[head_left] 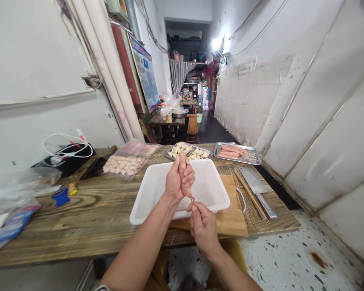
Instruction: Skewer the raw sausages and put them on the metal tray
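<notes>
My left hand (175,181) is wrapped round a pink sausage (185,186) that looks like meat paste shaped on a stick. Below it, my right hand (202,220) pinches the thin wooden skewer (192,199) that comes out of the sausage's lower end. Both hands are over the near side of a white plastic tub (151,182), whose visible inside shows a few faint smears. Finished-looking pink sausages on skewers (230,152) lie on a metal tray (251,160) at the back right.
Right of the tub, loose skewers (251,198) and a cleaver (255,182) lie by a wooden board (230,220). Behind stands a tray of folded pale pieces (197,153). A bag of pinkish meat pieces (124,159) and a blue tape dispenser (60,197) are left.
</notes>
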Demonstrator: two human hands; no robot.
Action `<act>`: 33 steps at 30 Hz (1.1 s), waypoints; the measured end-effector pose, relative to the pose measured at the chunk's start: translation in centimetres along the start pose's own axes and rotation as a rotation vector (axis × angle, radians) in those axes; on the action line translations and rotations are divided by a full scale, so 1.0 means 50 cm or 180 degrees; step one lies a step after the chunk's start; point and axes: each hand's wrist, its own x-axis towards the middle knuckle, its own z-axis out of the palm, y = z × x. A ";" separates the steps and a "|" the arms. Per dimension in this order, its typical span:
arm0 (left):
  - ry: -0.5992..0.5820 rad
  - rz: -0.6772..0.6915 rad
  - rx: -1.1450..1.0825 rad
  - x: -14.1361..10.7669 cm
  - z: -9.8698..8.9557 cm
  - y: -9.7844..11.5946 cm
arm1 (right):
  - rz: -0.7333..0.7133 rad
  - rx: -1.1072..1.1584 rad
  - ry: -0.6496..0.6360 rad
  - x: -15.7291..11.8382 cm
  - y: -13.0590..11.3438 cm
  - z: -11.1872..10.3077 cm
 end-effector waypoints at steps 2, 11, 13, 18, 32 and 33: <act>0.0028 -0.0034 -0.0022 0.001 0.001 -0.001 | -0.0098 -0.0115 0.0046 0.000 0.003 0.003; 0.0076 0.0002 -0.0105 -0.003 0.001 0.000 | -0.0468 -0.0475 0.0295 0.004 -0.011 0.021; 0.0115 -0.0011 -0.0103 -0.004 0.003 0.000 | -0.0513 -0.0516 0.0337 0.005 -0.010 0.023; 0.0162 -0.0086 -0.0089 -0.011 0.004 -0.005 | -0.0481 -0.0508 0.0372 0.008 -0.006 0.026; 0.0241 0.0257 -0.0422 0.013 0.003 0.011 | 0.0770 0.0834 -0.0892 0.023 -0.067 -0.032; 0.0198 0.0217 -0.0458 0.014 0.003 0.016 | 0.0980 0.1225 -0.1055 0.023 -0.070 -0.035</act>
